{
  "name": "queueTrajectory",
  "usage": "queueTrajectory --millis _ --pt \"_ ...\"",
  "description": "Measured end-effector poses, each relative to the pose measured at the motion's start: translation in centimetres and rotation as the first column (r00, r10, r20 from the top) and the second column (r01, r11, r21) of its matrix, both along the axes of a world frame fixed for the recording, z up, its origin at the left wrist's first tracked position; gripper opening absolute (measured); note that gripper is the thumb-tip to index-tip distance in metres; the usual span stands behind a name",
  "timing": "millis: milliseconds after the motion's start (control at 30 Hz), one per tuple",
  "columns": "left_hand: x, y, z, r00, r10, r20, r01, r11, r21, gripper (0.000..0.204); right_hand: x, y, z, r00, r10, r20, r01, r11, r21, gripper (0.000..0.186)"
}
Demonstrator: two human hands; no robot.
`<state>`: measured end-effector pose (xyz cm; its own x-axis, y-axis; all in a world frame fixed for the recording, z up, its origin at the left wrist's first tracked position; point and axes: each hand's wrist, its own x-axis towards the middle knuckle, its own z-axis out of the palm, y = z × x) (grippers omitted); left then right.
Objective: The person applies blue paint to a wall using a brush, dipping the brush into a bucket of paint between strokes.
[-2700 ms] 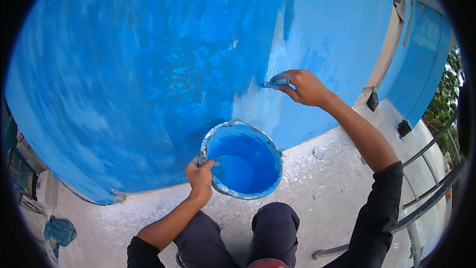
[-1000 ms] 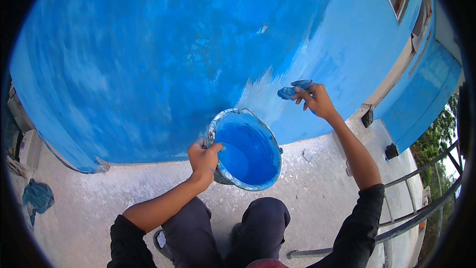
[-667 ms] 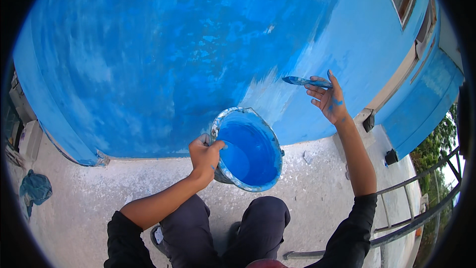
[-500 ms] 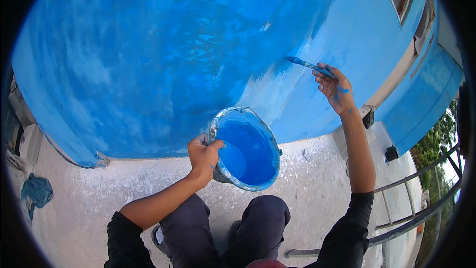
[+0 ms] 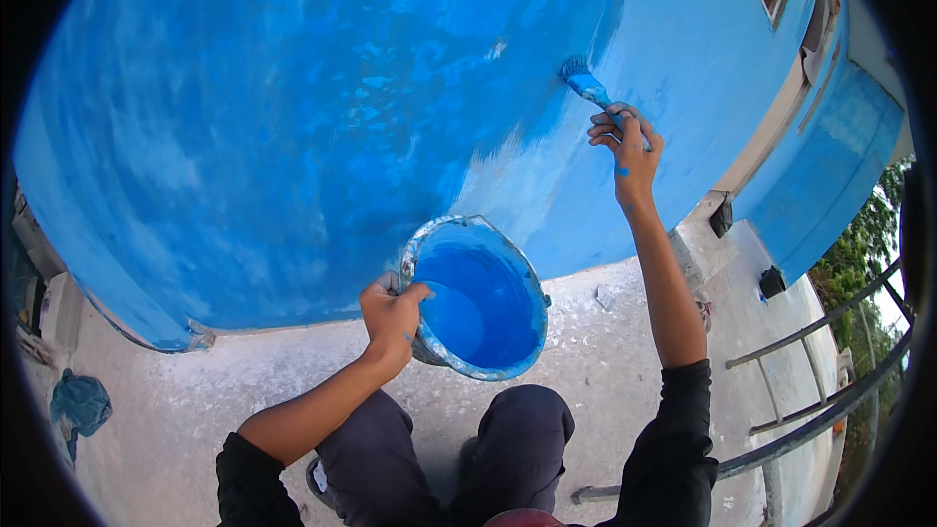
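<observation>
My fingers hide part of the brush handle, and I can't tell whether its dark bristles press the wall or stop just short. The underside of the bucket is out of sight, and the lower edge cuts off both my black sleeves. My right hand is raised, forearm nearly upright, pinching the handle so the brush tilts up and left. My left hand clamps the bucket's left rim, thumb inside, elbow bent outward, the bucket above my knees.
</observation>
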<state>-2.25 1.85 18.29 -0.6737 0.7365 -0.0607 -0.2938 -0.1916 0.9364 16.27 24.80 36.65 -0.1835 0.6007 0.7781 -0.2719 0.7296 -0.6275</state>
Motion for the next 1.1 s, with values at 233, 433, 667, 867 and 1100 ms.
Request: queueTrajectory --millis 233,433,667,867,1100 --pt "0.0 1.1 -1.2 1.000 0.031 -0.002 -0.031 0.999 0.008 0.046 1.4 -1.7 -3.4 0.946 -0.007 0.325 0.129 0.926 -0.354 0.029" --pt "-0.1 1.1 -1.1 0.999 0.045 -0.012 -0.045 0.999 0.010 0.046 -0.4 -0.6 5.9 0.999 -0.041 0.003 0.041 0.999 0.022 0.029" --pt "-0.1 1.3 -1.4 1.000 0.008 -0.026 -0.008 1.000 -0.004 0.037 -1.2 2.4 -0.2 0.994 -0.073 -0.085 0.088 0.978 0.189 0.029" --pt "0.0 1.4 -1.4 1.000 0.020 -0.007 -0.020 0.999 -0.039 0.041 1.2 0.8 -14.5 0.987 -0.140 0.075 0.150 0.977 -0.153 0.030" --pt "0.0 1.9 -1.7 1.000 0.013 -0.019 -0.014 0.999 -0.033 0.046 1.2 1.4 -16.0 0.948 -0.074 0.309 0.220 0.854 -0.472 0.031"
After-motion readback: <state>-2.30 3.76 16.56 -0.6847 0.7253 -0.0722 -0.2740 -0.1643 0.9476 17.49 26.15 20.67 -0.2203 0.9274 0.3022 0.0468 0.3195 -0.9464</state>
